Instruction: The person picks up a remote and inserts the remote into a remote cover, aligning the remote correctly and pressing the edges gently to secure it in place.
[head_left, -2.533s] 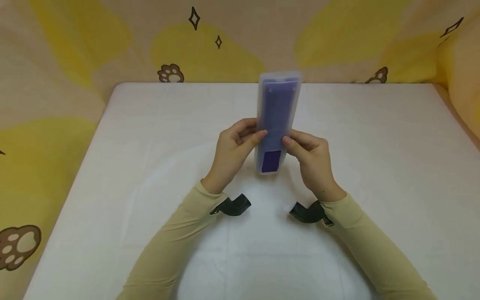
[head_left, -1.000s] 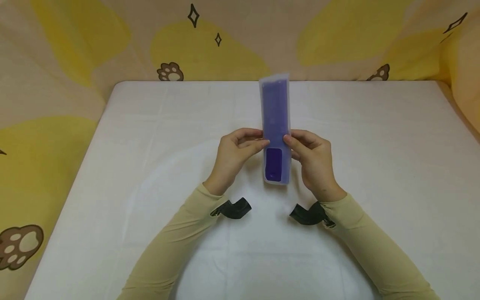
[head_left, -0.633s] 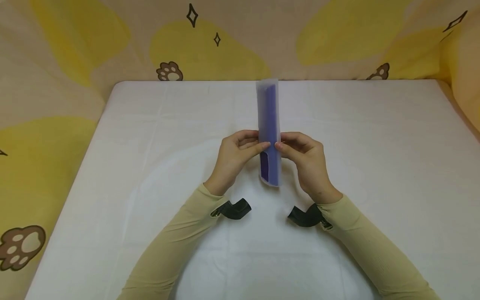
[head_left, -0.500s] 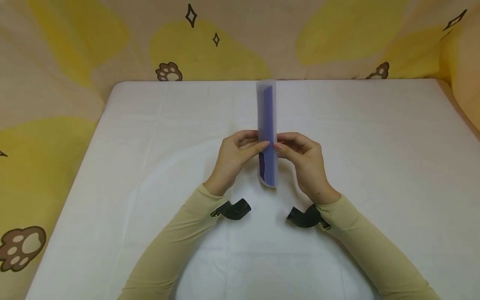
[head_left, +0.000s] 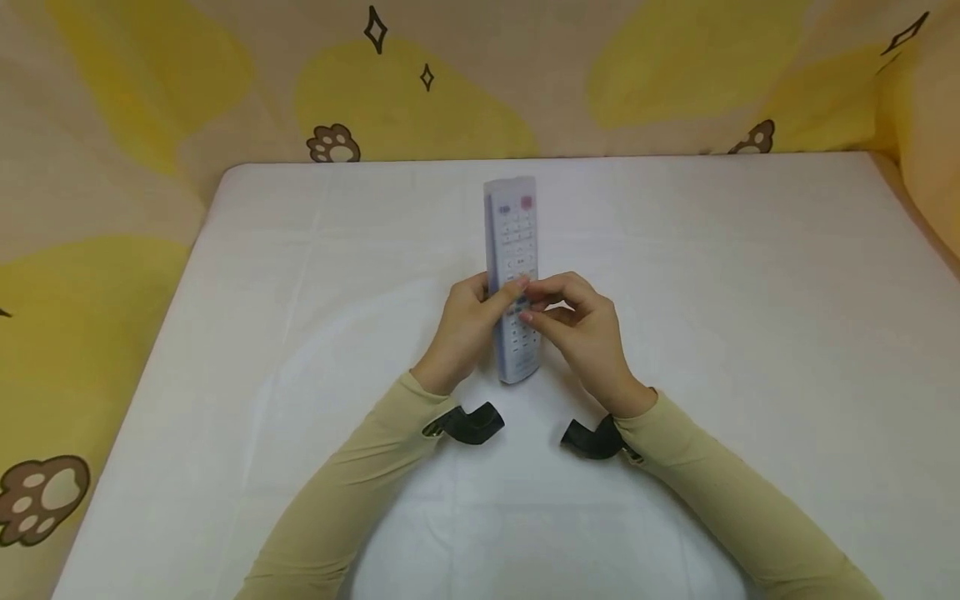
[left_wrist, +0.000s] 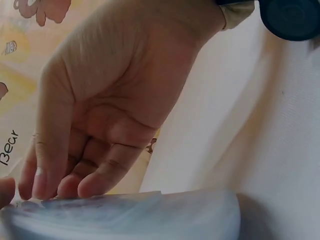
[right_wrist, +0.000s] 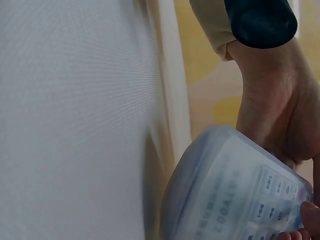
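A white remote control (head_left: 517, 237) in a translucent cover is held upright over the table, its button face turned towards the head camera and a red button near its top. My left hand (head_left: 468, 325) grips its left side, thumb across the front and fingers behind. On the front near the right edge, bent fingers and thumb of my right hand (head_left: 585, 333) touch the cover; whether they pinch anything is unclear. The left wrist view shows the right hand (left_wrist: 110, 100) with fingertips at the cover (left_wrist: 200, 215). In the right wrist view, the remote's lower end (right_wrist: 215, 200) hides part of the left hand (right_wrist: 275, 105).
A white table (head_left: 262, 375) lies beneath, with a patterned yellow cloth (head_left: 450, 108) behind and at the sides. Black curved camera mounts (head_left: 474, 423) stick inward from both sleeved wrists.
The remote has turned from its bluish back, through its narrow edge, to its button face, and shifted slightly left. My right hand has moved left, its fingertips now over the front.
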